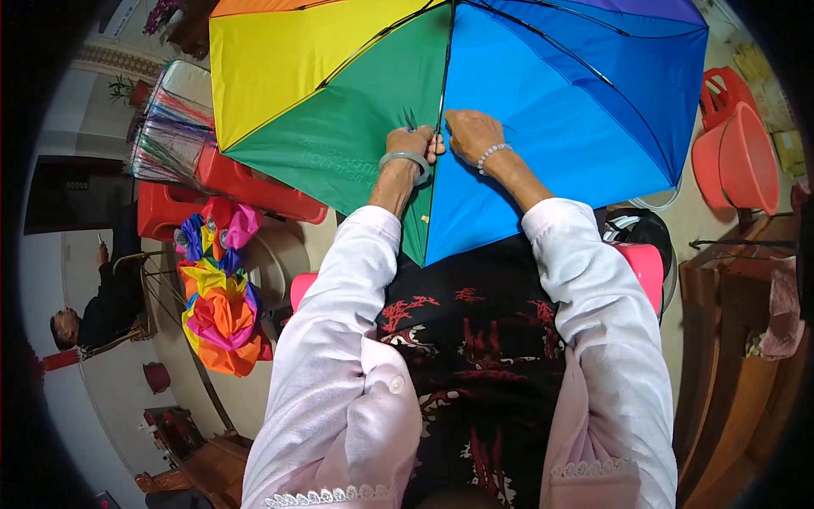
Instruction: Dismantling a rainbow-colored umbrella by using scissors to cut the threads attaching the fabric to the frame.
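Observation:
An opened rainbow umbrella spreads in front of me, its dark ribs showing and its near point hanging over my lap. My left hand, with a bangle at the wrist, is closed on the umbrella at the seam and rib between the green and blue panels. Thin dark pointed ends stick up from behind its fingers; I cannot tell what they belong to. Just right of the same rib, my right hand, wearing a bead bracelet, is closed in a pinch over the blue panel. What its fingertips hold is too small to make out.
Bundles of coloured threads lie on a red stool at the left. Below them sits a heap of rainbow fabric. A person sits farther left. Red basins and wooden furniture stand at the right.

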{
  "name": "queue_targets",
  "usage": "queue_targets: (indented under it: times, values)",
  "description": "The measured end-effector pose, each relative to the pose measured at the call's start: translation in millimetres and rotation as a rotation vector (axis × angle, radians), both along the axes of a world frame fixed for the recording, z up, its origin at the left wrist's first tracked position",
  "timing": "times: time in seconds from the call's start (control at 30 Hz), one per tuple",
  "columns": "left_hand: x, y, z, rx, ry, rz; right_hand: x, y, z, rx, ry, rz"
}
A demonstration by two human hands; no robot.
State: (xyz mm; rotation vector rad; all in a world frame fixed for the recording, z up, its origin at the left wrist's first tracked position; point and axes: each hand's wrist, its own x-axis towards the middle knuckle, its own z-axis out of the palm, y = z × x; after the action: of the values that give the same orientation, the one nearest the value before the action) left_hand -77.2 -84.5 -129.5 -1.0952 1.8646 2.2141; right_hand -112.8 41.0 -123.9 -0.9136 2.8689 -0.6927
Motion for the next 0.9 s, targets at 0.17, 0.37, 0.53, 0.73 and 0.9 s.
queue_targets:
  times: [0.17, 0.37, 0.53, 0.73, 0.9]
  values:
    - [-0.9, -2.5, 0.3, 0.016, -0.019, -0.049, -3.4, 0.0, -6.0, -0.053, -0.007, 0.012]
    - [2.6, -1.9, 4.4, 0.017, -0.008, -0.040, -4.6, -8.9, -23.6, -0.173, 0.049, -0.021]
    - [-2.4, -1.7, -1.4, 0.046, 0.020, -0.011, -10.0, -7.2, -26.8, -0.225, 0.072, 0.012]
    - [-3.6, 0.2, -11.1, 0.049, 0.083, 0.063, -7.7, -7.8, -17.0, -0.208, 0.061, 0.012]
    - [0.0, 6.4, -9.1, 0.025, 0.097, 0.180, -5.1, 6.4, 0.1, -0.059, -0.135, -0.044]
